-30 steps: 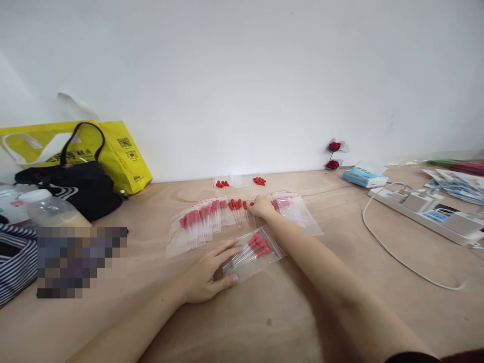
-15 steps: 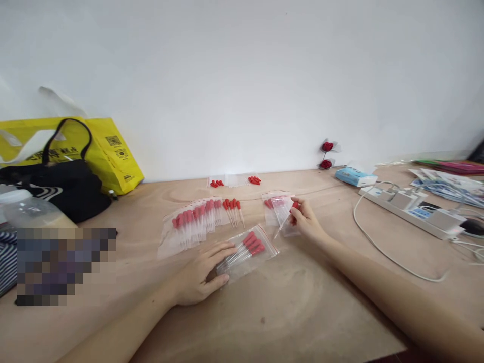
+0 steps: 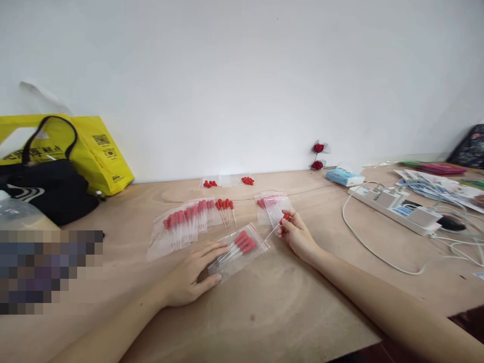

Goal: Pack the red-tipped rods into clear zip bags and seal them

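On my head-camera feed, one dropper (image 3: 286, 217) is held by its red bulb between the thumb and fingers of the right hand (image 3: 300, 237), just right of the front bag (image 3: 236, 264). Its long axis runs slantwise, bulb at the upper right, slim tip down and left toward that bag's red-lined edge; I cannot tell whether they touch. The left hand (image 3: 189, 278) lies with fingers and thumb parted across the front bag's left end. Inside the bag, several droppers, their bulbs too bunched for me to count, lie along much the same slant, tips to the lower left. I count four loose droppers (image 3: 224, 204) beyond the front bag, tips toward the near side. Left of those four, more bags (image 3: 162, 247) overlap in a row beyond the front bag. Farther beyond it, I see two clusters of red bulbs (image 3: 247, 181); to its far right, two red flowers (image 3: 318, 147), one tissue pack (image 3: 345, 177) and one power strip (image 3: 359, 194).
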### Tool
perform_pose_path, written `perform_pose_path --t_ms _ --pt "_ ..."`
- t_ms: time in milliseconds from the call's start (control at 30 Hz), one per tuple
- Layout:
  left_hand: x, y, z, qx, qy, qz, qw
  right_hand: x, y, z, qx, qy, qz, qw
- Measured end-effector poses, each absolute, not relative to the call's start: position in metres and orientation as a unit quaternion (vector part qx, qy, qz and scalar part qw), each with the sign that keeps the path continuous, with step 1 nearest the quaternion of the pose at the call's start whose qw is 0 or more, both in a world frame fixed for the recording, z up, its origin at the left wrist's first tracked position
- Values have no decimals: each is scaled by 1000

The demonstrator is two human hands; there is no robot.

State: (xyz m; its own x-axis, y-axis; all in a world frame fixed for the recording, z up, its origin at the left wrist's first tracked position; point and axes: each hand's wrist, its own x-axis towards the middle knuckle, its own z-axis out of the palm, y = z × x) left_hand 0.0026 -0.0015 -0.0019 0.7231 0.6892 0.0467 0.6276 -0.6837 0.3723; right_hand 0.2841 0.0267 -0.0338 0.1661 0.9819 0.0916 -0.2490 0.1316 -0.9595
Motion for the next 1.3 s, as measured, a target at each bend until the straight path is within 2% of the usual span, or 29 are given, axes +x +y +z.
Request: perform_pose_path --t_ms 267,533,767,1067,1300 --pt "3 -1 -1 914 361 91 161 290 29 -30 -481 -380 413 673" --pt "3 -1 -2 915 357 95 161 284 26 -30 -469 -367 456 661" --pt "4 -1 -1 914 361 94 158 279 18 -28 -470 -358 526 612" --pt "5 -1 -1 916 354 97 165 278 10 -27 -434 -487 554 517" --pt "8 -3 3 913 363 81 167 280 13 -30 -438 -570 519 462"
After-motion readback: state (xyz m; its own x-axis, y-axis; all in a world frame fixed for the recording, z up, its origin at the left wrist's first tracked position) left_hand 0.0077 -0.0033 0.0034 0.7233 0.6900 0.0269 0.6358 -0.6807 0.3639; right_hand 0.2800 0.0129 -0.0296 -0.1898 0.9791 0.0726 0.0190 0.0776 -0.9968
